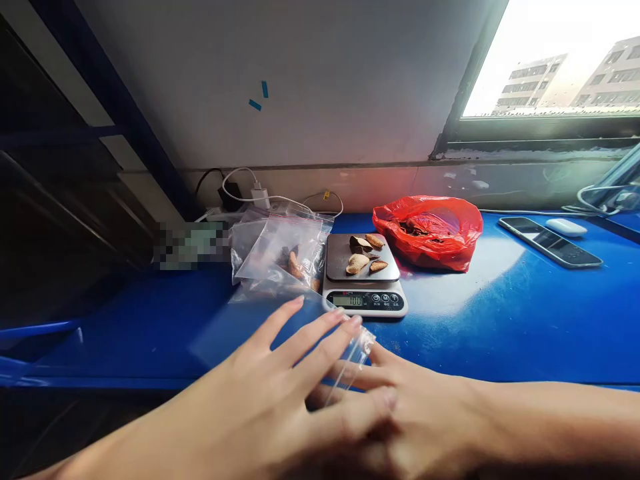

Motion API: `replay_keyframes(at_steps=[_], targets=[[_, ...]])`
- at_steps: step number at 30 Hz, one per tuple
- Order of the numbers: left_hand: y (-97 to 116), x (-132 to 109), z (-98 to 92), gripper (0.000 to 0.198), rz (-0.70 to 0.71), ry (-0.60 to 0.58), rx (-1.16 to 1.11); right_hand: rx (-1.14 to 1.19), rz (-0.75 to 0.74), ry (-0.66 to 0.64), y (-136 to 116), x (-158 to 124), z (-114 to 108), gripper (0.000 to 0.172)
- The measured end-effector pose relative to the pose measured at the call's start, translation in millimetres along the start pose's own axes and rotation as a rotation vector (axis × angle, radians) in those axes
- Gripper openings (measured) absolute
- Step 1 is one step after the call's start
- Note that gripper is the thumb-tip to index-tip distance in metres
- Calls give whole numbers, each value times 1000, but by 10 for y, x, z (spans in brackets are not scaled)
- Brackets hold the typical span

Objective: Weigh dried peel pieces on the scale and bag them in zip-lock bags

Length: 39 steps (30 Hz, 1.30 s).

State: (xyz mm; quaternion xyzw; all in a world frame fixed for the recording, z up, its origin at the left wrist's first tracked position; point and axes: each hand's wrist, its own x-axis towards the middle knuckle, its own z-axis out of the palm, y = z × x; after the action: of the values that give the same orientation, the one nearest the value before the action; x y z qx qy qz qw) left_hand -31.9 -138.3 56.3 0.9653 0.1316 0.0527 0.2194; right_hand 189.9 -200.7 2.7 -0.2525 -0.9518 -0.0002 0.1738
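My left hand [295,380] reaches across the front of the blue table, fingers spread, its thumb lying over my right hand [400,393]. Between the two hands is a clear zip bag [356,353], pinched in my right fingers near its corner. Just beyond them stands a digital kitchen scale [365,303] whose display seems to read 100. On its metal plate lie several dried brown and pale pieces [358,263]. Left of the scale, clear zip bags [275,247] are piled, with brown pieces showing inside.
Behind the scale to the right sits a red plastic bag [440,233] with dark contents. A phone [550,241] and a white earphone case [566,227] lie farther right on the blue table [465,333]. A white charger [259,196] and cables run along the wall.
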Motion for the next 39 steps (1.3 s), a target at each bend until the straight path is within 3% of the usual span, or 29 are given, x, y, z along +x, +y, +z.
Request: replay_keyframes(at_steps=[3,6,9,12,15,16,18,20,23,27,30,39], targets=[[-64,153,-33,83,73,-140,116,26,-118,76,32,-45,117,39],[-140,224,20,81,117,-89,91,84,-138,68,31,-16,125,36],[-211,249,74,80,152,-68,-75,108,-138,60,24,53,-24,27],[-320,228,59,87,137,75,-184,11,-97,271,115,27,-255,20],[-431,156,-31,97,23,188,-140,-236,151,465,398,-137,-388,17],[-450,127,-74,99,-25,204,-136,-329,238,457,524,-204,-392,21],[-455,75,-169,101,-92,255,-176,-428,399,272,776,-319,-362,32],[-427,48,-261,101,-119,333,-249,-438,442,70,977,-374,-328,45],[-403,74,-367,98,-120,400,-321,-401,395,-89,1141,-307,-345,59],[-526,200,-405,94,-80,325,-396,-324,367,-168,1206,-73,-429,34],[-679,286,-362,86,-82,316,-526,-341,380,-207,1231,51,-454,25],[-853,398,-298,78,-90,288,-549,-463,255,-276,1226,206,-451,32]])
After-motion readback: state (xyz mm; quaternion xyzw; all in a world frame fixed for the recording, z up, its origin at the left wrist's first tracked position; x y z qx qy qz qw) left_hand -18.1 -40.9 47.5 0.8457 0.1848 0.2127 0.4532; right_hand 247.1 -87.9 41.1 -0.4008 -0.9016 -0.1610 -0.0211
